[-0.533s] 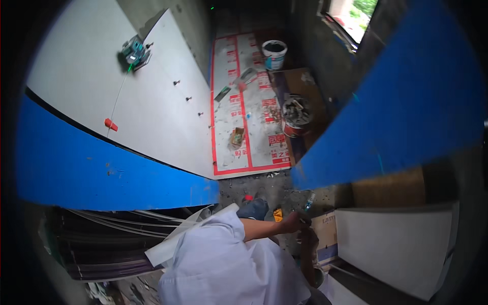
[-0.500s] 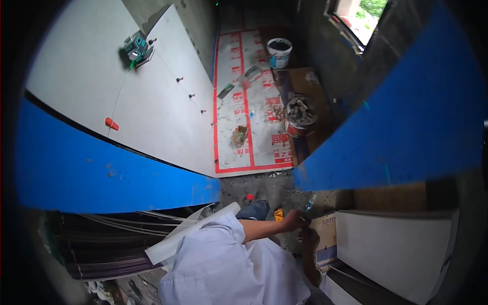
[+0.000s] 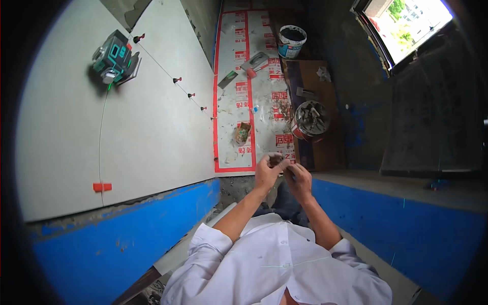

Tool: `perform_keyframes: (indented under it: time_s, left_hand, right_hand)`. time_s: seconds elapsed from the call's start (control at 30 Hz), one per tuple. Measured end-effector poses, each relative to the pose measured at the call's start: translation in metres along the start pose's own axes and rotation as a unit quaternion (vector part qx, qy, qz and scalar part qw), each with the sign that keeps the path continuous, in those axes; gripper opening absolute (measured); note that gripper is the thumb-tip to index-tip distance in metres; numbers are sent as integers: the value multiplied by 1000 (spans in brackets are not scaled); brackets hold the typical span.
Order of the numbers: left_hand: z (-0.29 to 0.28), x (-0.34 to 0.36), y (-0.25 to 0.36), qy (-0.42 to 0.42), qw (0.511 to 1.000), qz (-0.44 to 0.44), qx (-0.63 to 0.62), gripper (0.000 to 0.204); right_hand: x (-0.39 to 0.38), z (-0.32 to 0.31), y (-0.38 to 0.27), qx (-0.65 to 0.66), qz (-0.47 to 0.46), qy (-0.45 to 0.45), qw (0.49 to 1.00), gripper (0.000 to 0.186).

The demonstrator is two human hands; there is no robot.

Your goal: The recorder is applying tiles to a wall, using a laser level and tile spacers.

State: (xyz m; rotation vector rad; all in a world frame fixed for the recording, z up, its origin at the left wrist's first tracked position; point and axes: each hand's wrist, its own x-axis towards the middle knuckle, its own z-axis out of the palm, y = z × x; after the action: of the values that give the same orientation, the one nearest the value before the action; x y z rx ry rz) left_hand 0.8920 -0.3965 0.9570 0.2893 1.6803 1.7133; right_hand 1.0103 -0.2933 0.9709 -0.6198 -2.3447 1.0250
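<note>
My left hand [image 3: 268, 172] and my right hand [image 3: 300, 181] meet in front of my body, fingertips bent toward each other. Both are closed in a pinch, and whatever small thing sits between the fingers is too small to make out. Up at the left, a teal and black laser level [image 3: 113, 58] is fixed on a large pale tile [image 3: 152, 117]. Along the tile seams sit several red-and-black tile levelling clips [image 3: 177, 80], and a red wedge [image 3: 102, 187] straddles the lower seam. Neither hand touches these.
Red-printed white sheeting [image 3: 229, 157] covers the floor ahead, with a trowel [image 3: 255, 62] and a torn packet [image 3: 243, 133] on it. A bucket of dark mix [image 3: 310, 119] and a white-and-blue bucket [image 3: 292, 41] stand along its right side. Blue-faced walls [image 3: 137, 223] flank me; a window [image 3: 401, 25] opens upper right.
My view and body have swung from the lower right to face forward. Both hands have come up from beside the boxes to in front of my chest, still close together.
</note>
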Motion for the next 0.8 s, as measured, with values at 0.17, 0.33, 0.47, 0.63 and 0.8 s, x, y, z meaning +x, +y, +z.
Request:
perform_keyframes:
  time_s: [0.17, 0.33, 0.47, 0.63, 0.8]
  left_hand:
    - [-28, 94, 60, 56, 991, 82, -86, 39]
    - [-76, 208, 85, -52, 961, 51, -267, 41]
    - [-65, 304, 111, -106, 898, 91, -417, 44]
    - [-68, 386, 186, 125, 909, 106, -383, 44]
    - [-60, 443, 234, 309, 920, 97, -220, 46]
  right_hand:
    - [137, 31, 2, 159, -15, -78, 984, 13]
    - [262, 71, 28, 519, 217, -277, 780, 30]
    - [369, 105, 57, 715, 280, -368, 524, 32]
    - [532, 103, 41, 317, 74, -395, 859, 19]
    - [643, 132, 21, 163, -290, -317, 888, 13]
